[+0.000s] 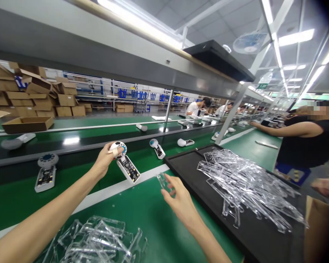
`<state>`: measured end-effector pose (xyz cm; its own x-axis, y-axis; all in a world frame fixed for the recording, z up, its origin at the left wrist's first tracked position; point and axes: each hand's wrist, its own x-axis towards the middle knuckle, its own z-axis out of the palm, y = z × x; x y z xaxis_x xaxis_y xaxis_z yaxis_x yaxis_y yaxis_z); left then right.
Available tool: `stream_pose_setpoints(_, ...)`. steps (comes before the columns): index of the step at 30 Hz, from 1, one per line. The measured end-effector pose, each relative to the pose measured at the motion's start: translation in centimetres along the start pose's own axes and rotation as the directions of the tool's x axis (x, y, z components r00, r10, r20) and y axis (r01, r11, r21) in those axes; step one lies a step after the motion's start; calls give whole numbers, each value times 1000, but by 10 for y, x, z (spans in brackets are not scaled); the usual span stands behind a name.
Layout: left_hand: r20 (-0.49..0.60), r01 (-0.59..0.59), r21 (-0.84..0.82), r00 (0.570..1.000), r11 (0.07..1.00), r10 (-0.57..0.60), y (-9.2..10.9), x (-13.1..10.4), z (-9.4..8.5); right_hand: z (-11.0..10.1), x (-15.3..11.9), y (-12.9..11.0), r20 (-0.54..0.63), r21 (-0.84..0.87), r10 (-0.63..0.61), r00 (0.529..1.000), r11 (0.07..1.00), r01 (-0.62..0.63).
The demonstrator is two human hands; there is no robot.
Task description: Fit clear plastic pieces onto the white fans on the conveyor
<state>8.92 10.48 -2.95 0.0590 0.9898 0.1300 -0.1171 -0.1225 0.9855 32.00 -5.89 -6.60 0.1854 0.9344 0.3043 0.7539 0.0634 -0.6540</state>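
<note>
My left hand (107,157) holds a white device (126,165) by its round blue-and-white head, lifted above the green bench; its open body shows a circuit board. My right hand (178,199) pinches a small clear plastic piece (162,180) a little right of and below the device. A black tray (192,179) piled with several clear plastic parts (246,182) lies just right of my right hand. A second heap of clear plastic parts (98,239) sits near the front edge, between my forearms.
Similar white devices (45,171) (157,148) (185,142) ride the dark conveyor belt beyond. A cardboard box (27,124) and stacked cartons stand at far left. A person in black (304,140) works at the right, arm stretched over the bench; others sit farther down the line.
</note>
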Motion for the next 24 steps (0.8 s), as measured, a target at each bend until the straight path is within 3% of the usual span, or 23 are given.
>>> stream_pose_setpoints(5, 56, 61, -188, 997, 980, -51, 26, -32, 8, 33, 22, -71, -39, 113, -152, 988, 981, 155)
stream_pose_setpoints(9, 37, 99, -188, 995, 977, -94, 39, -50, 13, 63, 22, -100, -108, 68, -191, 976, 978, 199)
stream_pose_setpoints(13, -44, 95, -144, 994, 985, -103, 53, -58, 15, 81, 14, -103, -140, -49, -190, 972, 982, 185)
stream_pose_setpoints(19, -77, 62, -226, 994, 972, -81, 57, -62, 10, 83, 7, -86, 18, 14, -183, 983, 983, 183)
stream_pose_setpoints(22, 47, 74, -274, 997, 959, -64, 41, -65, 7, 76, 9, -84, -32, 53, -249, 968, 967, 251)
stream_pose_setpoints(24, 198, 181, -238, 971, 954, -135, 30, -67, 4, 72, 9, -86, -77, 62, -292, 953, 953, 296)
